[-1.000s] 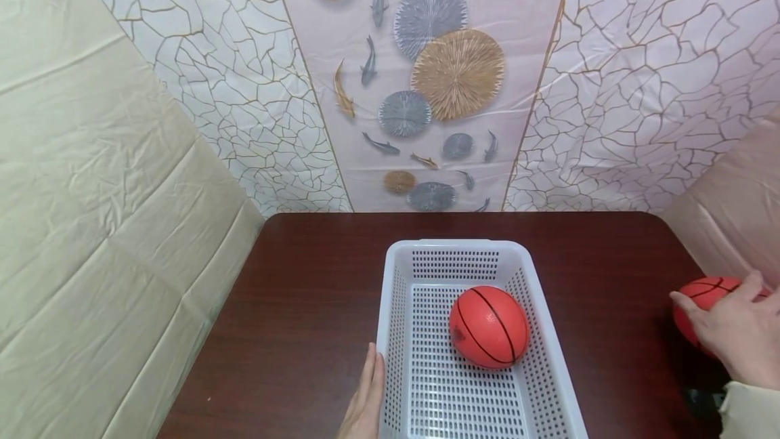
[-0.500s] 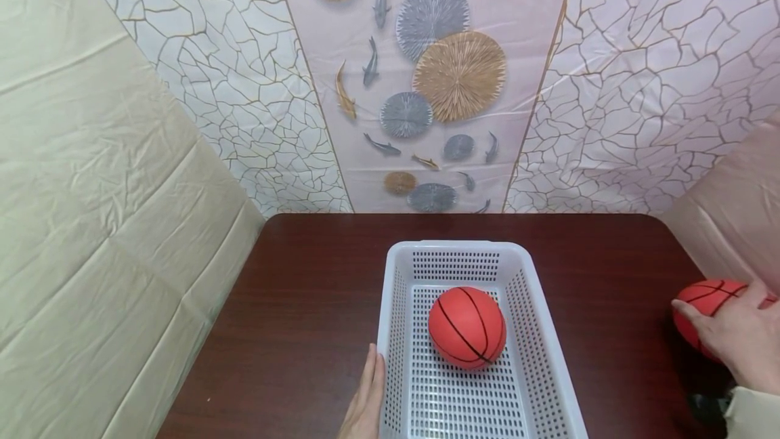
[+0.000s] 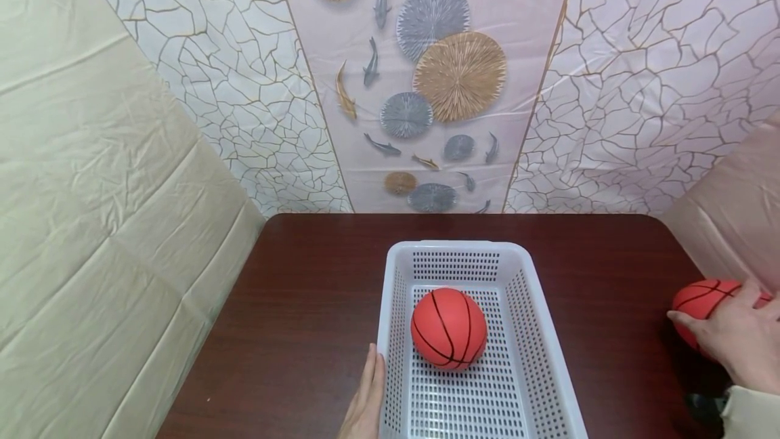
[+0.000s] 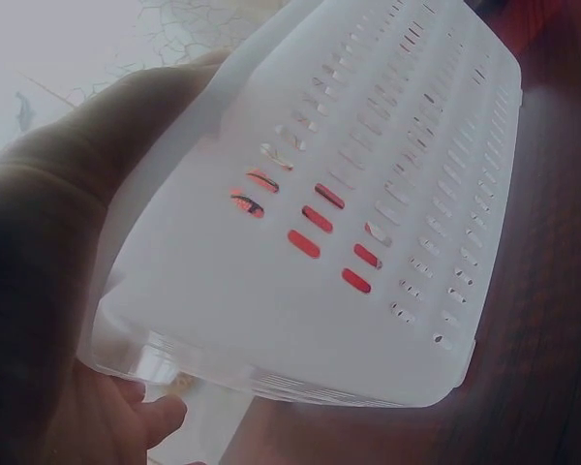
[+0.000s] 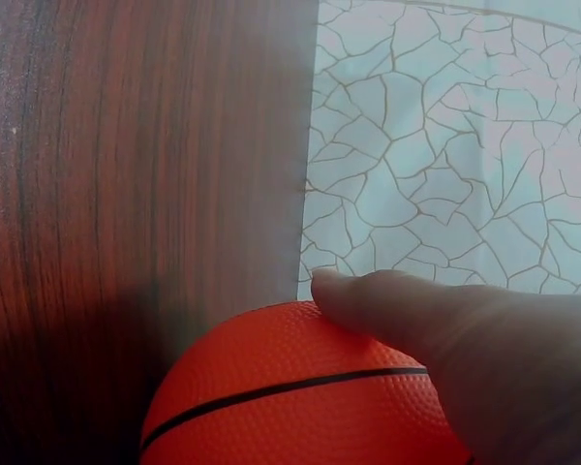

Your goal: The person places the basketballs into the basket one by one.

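A white perforated plastic basket stands on the table, with one red toy basketball resting inside near its left wall. My left hand holds the basket's left side; in the left wrist view the thumb lies along the rim and other fingers show below the basket. Far to the right, my right hand grips a second red toy basketball from above. In the right wrist view my thumb presses on this ball; the other fingers are mostly hidden there.
The dark brown wooden table meets a patterned wall covering at the back. Quilted beige fabric borders the left side, and a similar panel rises behind the right ball. Something dark sits at the right wrist.
Inside the basket the ball has rolled from the right side to the left. My right hand has shifted only slightly on the other ball. The left hand has stayed put.
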{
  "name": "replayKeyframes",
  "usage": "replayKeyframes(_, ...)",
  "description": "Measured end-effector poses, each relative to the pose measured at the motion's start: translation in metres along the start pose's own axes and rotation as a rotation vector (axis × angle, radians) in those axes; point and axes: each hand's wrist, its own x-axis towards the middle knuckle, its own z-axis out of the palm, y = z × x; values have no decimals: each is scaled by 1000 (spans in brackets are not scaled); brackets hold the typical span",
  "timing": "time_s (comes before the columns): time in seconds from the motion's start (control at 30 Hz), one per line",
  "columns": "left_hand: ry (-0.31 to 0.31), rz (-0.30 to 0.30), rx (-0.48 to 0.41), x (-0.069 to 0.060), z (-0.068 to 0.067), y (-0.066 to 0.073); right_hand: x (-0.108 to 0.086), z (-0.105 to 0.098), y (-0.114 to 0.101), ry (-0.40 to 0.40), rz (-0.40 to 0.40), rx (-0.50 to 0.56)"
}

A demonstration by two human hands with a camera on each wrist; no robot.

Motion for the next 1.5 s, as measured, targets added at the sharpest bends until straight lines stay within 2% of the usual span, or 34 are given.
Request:
replayKeyframes(0.13, -42, -27, -42, 0, -2, 2, 1, -1, -2, 9, 4, -29)
replayKeyframes(0.23, -46, -21, -46, 1, -3, 3, 1, -1, -2, 17, -2, -23)
replayKeyframes(0.43, 21, 51, 29, 0, 1, -1, -2, 1, -4, 56, -14, -31)
replayKeyframes(0.57, 42, 65, 53, 1, 2, -2, -5, 2, -5, 97, -51, -6)
replayKeyframes(0.93, 44, 43, 31, 2, 2, 3, -4, 4, -6, 91, -31, -16)
replayKeyframes(1.1, 55, 54, 40, 2, 2, 3, -5, 5, -8, 110, -28, -28)
replayKeyframes(1.3, 53, 85, 45, 1, 3, -1, -4, 0, -8, 58, 7, -40)
replayKeyframes(1.5, 61, 100, 62, 1, 3, -2, -1, -5, -10, 66, -25, -27)
